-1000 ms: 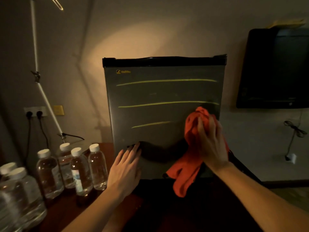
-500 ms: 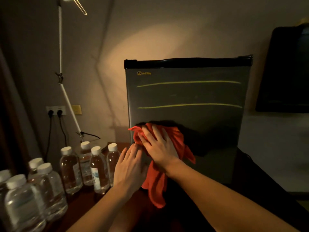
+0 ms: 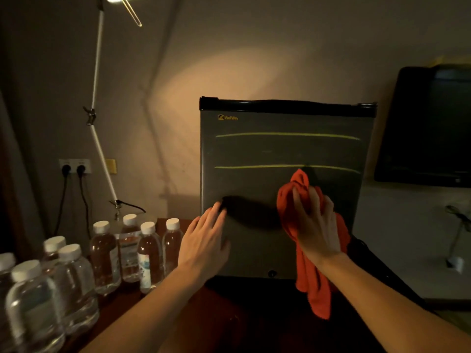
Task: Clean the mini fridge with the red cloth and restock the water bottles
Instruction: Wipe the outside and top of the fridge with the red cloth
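Note:
A grey mini fridge with a black top trim stands closed in front of me, with two yellow lines across its door. My right hand presses the red cloth against the door's lower right part, just under the second line; the cloth's tail hangs down. My left hand lies flat with straight fingers on the door's lower left edge. Several water bottles with white caps stand on the wooden surface to the left of the fridge.
A white lamp arm rises at the left, its lit head at the top edge. A wall socket with two black plugs sits behind the bottles. A dark television hangs on the wall at the right.
My right hand has swept the red cloth from the door's left side back to its right. The third, lowest yellow line is gone. My left hand stayed on the lower left edge.

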The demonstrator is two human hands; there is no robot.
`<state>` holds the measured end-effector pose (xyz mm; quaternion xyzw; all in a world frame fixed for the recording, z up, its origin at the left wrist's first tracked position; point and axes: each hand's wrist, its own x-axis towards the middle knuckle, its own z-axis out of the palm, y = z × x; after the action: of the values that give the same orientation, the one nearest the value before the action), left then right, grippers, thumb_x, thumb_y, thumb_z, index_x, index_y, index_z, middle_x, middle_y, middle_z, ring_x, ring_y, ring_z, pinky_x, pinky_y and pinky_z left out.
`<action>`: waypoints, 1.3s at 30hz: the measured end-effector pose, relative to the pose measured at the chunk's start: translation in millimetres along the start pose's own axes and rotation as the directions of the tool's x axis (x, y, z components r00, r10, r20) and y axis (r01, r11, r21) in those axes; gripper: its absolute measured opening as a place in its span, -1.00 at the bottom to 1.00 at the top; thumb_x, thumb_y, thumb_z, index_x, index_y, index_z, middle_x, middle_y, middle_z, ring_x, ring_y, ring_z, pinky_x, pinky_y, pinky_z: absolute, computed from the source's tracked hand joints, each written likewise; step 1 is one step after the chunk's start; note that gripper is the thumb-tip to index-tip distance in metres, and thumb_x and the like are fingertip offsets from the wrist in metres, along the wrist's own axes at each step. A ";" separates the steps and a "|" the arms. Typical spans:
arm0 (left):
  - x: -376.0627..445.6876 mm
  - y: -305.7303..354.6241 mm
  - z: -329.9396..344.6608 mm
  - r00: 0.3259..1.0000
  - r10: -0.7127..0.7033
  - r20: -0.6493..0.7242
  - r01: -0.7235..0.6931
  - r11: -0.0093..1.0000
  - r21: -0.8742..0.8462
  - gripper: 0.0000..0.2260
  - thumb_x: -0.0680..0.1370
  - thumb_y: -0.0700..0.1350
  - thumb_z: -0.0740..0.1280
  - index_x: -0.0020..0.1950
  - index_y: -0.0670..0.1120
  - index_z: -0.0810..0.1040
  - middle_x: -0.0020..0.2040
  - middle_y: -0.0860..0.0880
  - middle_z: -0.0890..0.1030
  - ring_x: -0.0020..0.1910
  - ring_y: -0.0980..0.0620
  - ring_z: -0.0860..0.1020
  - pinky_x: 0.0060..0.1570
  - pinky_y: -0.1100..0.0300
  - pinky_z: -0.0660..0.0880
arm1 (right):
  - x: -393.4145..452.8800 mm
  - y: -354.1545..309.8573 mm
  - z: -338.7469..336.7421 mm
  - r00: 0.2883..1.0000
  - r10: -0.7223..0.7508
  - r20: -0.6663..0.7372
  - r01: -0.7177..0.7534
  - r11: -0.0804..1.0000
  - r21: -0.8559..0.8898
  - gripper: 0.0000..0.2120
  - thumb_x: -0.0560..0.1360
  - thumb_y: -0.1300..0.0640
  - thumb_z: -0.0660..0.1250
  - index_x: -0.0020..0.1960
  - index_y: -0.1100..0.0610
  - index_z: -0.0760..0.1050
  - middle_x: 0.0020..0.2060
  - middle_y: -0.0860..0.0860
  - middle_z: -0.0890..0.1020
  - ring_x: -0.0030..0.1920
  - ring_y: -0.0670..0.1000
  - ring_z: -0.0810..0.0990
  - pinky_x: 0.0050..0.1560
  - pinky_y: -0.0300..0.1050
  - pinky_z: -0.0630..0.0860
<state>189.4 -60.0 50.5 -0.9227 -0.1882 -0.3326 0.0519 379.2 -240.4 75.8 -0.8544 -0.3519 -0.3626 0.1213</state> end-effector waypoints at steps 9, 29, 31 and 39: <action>-1.1 -19.2 1.7 0.999 -0.023 0.022 0.025 0.998 -0.059 -0.37 0.49 0.15 0.16 0.54 0.00 0.22 0.58 -0.02 0.17 0.53 0.03 0.18 0.46 0.13 0.20 | 49.4 -148.0 -18.2 0.873 -0.474 -0.115 0.477 0.879 -0.004 -0.46 0.50 0.12 0.16 0.48 0.02 0.31 0.44 0.11 0.31 0.31 0.25 0.28 0.21 0.13 0.45; 45.9 50.7 -5.9 0.999 0.038 0.028 -0.037 0.999 -0.026 -0.41 0.58 0.16 0.01 0.61 0.05 0.07 0.61 0.07 -0.03 0.52 -0.02 0.21 0.48 0.00 0.19 | 50.5 34.1 -34.5 0.987 -0.046 -0.152 0.042 0.999 -0.035 -0.27 0.38 0.13 0.44 0.50 0.03 0.28 0.45 0.16 0.30 0.29 0.37 0.33 0.15 0.22 0.48; 49.9 66.0 -5.4 0.998 0.057 0.020 -0.056 0.998 -0.029 -0.43 0.63 0.16 0.04 0.61 0.07 0.00 0.61 0.12 -0.13 0.56 0.02 0.09 0.51 0.04 0.06 | 41.8 72.2 -32.8 0.992 0.054 -0.111 -0.050 0.998 0.033 -0.16 0.33 0.07 0.50 0.52 0.00 0.20 0.48 0.13 0.23 0.31 0.36 0.28 0.21 0.23 0.46; 62.4 104.5 5.1 0.994 0.102 0.030 -0.102 0.995 0.001 -0.41 0.64 0.16 0.08 0.61 0.06 -0.04 0.60 0.12 -0.16 0.57 0.06 -0.03 0.47 0.14 -0.12 | 32.6 85.5 -33.6 0.964 0.210 -0.163 -0.182 0.968 0.174 -0.20 0.41 0.23 0.37 0.56 0.09 0.09 0.50 0.17 0.15 0.31 0.33 0.20 0.27 0.22 0.40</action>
<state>276.6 -135.9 89.2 -0.9358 -0.1421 -0.3155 0.0672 436.1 -301.1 126.6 -0.8364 -0.2806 -0.3957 0.2552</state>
